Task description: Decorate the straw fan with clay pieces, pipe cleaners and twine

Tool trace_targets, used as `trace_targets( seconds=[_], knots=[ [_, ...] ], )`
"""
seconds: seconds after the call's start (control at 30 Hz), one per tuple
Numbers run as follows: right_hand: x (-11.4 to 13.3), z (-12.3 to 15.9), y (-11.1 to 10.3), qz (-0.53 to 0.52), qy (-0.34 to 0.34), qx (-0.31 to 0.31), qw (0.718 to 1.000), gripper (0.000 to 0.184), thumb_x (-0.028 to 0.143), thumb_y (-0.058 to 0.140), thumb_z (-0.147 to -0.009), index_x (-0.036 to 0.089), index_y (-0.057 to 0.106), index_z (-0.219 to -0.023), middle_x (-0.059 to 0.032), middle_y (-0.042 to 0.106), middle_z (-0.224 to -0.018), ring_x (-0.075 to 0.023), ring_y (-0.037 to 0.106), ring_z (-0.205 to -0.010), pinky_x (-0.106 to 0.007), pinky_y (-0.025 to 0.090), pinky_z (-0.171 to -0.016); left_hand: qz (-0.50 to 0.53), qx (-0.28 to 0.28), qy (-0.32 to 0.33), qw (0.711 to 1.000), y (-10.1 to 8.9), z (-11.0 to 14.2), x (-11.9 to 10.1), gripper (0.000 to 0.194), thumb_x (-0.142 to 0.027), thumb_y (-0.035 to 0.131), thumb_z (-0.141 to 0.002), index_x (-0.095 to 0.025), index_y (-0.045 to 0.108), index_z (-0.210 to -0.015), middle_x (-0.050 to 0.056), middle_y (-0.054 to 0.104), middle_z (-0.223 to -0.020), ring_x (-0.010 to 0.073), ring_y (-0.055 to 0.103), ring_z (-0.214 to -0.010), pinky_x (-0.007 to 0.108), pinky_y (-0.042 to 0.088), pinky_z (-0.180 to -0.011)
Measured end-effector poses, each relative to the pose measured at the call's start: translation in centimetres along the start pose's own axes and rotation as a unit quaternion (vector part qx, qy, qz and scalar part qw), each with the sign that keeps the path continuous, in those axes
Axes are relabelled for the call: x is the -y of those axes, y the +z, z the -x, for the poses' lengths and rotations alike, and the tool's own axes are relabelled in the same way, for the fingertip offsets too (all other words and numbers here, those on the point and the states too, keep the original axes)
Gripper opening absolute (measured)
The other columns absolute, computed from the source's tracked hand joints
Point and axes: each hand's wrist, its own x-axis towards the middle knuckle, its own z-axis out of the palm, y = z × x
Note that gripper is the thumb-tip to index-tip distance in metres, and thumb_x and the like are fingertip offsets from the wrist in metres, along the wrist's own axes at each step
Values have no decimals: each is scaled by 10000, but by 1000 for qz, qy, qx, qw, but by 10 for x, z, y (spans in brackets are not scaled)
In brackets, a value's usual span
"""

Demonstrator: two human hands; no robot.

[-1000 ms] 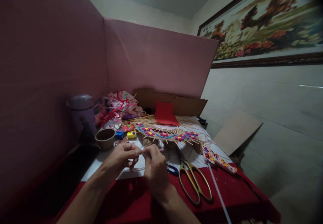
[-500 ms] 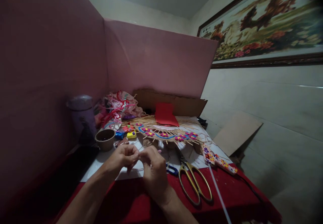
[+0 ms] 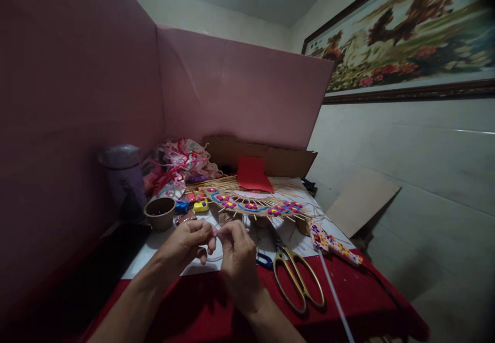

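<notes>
Between the fingertips of both hands is a small pink piece that looks like modelling clay (image 3: 215, 231). My left hand (image 3: 191, 240) pinches it between thumb and forefinger, its lower fingers curled loosely. From the other side the closed fingertips of my right hand (image 3: 237, 252) meet the same piece. Just beyond my hands lies a curved strip of woven sticks (image 3: 251, 208) bearing blue wavy lines and magenta flowers with yellow centres. It rests raised on short brown supports. Left of it are small blue (image 3: 181, 207) and yellow packs (image 3: 200, 206).
Gold-handled scissors (image 3: 298, 281) lie right of my hands, beside a flower-covered glue gun (image 3: 332, 245) with a clear glue stick. A brown cup (image 3: 160, 214) and purple tumbler (image 3: 124, 180) stand left. Red card (image 3: 253, 174) and pink ribbons (image 3: 187, 160) sit behind.
My fingertips have parted slightly, and the pink piece between them now shows. The left hand's lower fingers have loosened.
</notes>
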Motion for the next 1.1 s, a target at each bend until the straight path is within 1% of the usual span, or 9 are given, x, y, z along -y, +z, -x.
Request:
trace_targets(
  seconds=[0.17, 0.33, 0.43, 0.57, 0.67, 0.77, 0.87, 0.97, 1.1],
  knots=[
    [0, -1, -1, 24, 4, 4, 1000, 143, 132, 406, -896, 194, 500, -808, -6, 541, -753, -134, 514, -672, -240, 369, -624, -20, -10, 12, 1000, 0, 0, -1, 254, -337, 720, -667, -126, 583, -636, -2, 556, -519, 71, 445, -420, 188, 397, -390],
    [-3, -3, -4, 161, -8, 34, 986, 138, 135, 443, -875, 182, 547, -798, -40, 579, -772, -180, 500, -707, -294, 332, -648, -62, -57, 31, 996, 1, 1, -6, 235, -325, 716, -635, -132, 585, -609, -27, 503, -473, 73, 409, -395, 201, 394, -373],
    [-5, -3, -5, 187, -38, 47, 980, 145, 119, 433, -853, 176, 535, -767, -50, 572, -750, -189, 477, -687, -301, 325, -629, -122, -79, 44, 988, 2, 1, -7, 246, -350, 701, -630, -140, 577, -590, -46, 459, -436, 71, 384, -378, 196, 377, -357],
    [-3, -4, -5, 133, -72, 76, 986, 161, 80, 422, -811, 177, 527, -736, -45, 562, -736, -184, 479, -693, -295, 341, -634, -204, -65, 35, 976, 3, 4, -9, 235, -329, 720, -588, -141, 580, -583, -42, 464, -465, 87, 421, -418, 200, 385, -364],
    [0, -6, -5, 1, 26, 72, 997, 131, 124, 478, -821, 183, 522, -713, -1, 544, -670, -141, 495, -631, -244, 356, -586, -207, -18, 42, 977, 2, 8, -11, 225, -324, 718, -601, -138, 590, -588, -29, 490, -510, 90, 441, -447, 210, 410, -391],
    [5, -6, -5, -95, 121, 70, 986, 174, 222, 507, -849, 189, 509, -678, 40, 485, -561, -106, 459, -523, -208, 335, -502, -162, -4, 70, 984, 1, 9, -11, 230, -347, 696, -641, -146, 588, -611, -30, 491, -506, 95, 444, -448, 225, 427, -408],
    [7, -4, -5, -58, 96, 85, 990, 228, 240, 476, -870, 188, 514, -652, 34, 487, -565, -103, 451, -527, -213, 312, -509, -162, -43, 112, 979, 4, 7, -9, 237, -366, 662, -683, -158, 567, -623, -29, 488, -537, 103, 460, -455, 235, 431, -419],
    [5, 0, -4, 29, 28, 102, 994, 207, 178, 427, -871, 185, 527, -691, 6, 538, -640, -120, 495, -595, -231, 308, -555, -230, -113, 160, 953, 7, 5, -7, 214, -346, 638, -694, -168, 556, -608, -21, 487, -585, 114, 467, -470, 232, 407, -415],
    [1, 2, -2, 139, -55, 125, 981, 178, 123, 398, -834, 177, 520, -717, -24, 554, -662, -151, 505, -606, -269, 276, -558, -409, -196, 229, 862, 6, 5, -2, 114, -167, 610, -676, -179, 570, -569, -8, 531, -569, 129, 469, -555, 227, 361, -514]
  ],
)
